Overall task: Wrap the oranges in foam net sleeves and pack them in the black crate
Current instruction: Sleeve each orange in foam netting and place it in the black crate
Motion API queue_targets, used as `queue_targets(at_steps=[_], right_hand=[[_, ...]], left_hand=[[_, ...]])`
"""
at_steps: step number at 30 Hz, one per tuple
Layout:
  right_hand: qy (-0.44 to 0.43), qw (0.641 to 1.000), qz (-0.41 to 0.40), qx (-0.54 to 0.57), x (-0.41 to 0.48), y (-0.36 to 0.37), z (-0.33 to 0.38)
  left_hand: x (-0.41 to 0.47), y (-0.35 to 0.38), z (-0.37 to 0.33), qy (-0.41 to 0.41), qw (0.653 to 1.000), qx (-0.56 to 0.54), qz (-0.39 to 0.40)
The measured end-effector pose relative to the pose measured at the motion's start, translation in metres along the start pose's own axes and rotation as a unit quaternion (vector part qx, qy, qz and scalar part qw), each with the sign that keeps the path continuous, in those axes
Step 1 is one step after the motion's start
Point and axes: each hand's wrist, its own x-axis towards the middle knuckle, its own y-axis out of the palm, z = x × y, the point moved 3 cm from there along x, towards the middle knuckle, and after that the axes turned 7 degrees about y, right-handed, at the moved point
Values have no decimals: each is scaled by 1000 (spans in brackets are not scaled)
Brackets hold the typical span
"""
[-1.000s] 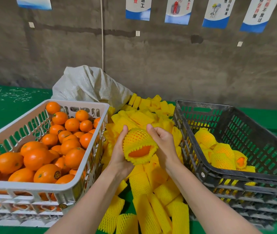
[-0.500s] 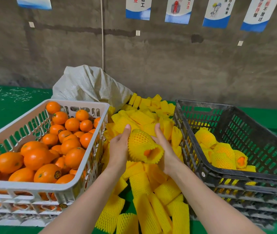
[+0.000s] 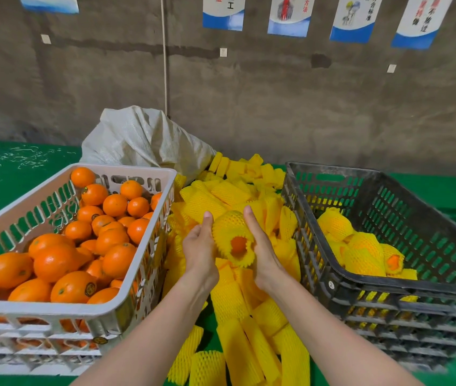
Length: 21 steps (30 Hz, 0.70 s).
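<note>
An orange in a yellow foam net sleeve (image 3: 231, 235) sits between both hands above the sleeve pile, its open end facing me with bare peel showing. My left hand (image 3: 200, 250) holds its left side, thumb up. My right hand (image 3: 263, 253) holds its right side, thumb along the net. The black crate (image 3: 388, 295) stands to the right and holds several wrapped oranges (image 3: 360, 246). A white crate (image 3: 43, 309) on the left is full of bare oranges (image 3: 57, 260).
Loose yellow foam sleeves (image 3: 238, 330) cover the green table between the two crates and reach back to a white woven sack (image 3: 143, 140). A grey wall with hanging posters stands behind. Green table surface (image 3: 12, 168) shows at the far left.
The sleeved orange has turned so its open end now faces me, and the opening has narrowed around the fruit. Both hands shifted slightly lower and stayed on its sides.
</note>
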Motion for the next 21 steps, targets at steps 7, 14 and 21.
queue_targets(at_steps=[7, 14, 21], right_hand=[[-4, 993, 63, 104, 2, -1, 3], [-68, 993, 69, 68, 4, -1, 2], [-138, 990, 37, -16, 4, -10, 2]], left_hand=[[12, 0, -11, -51, 996, 4, 76], [13, -3, -11, -29, 983, 56, 175], [1, 0, -3, -251, 935, 11, 250]])
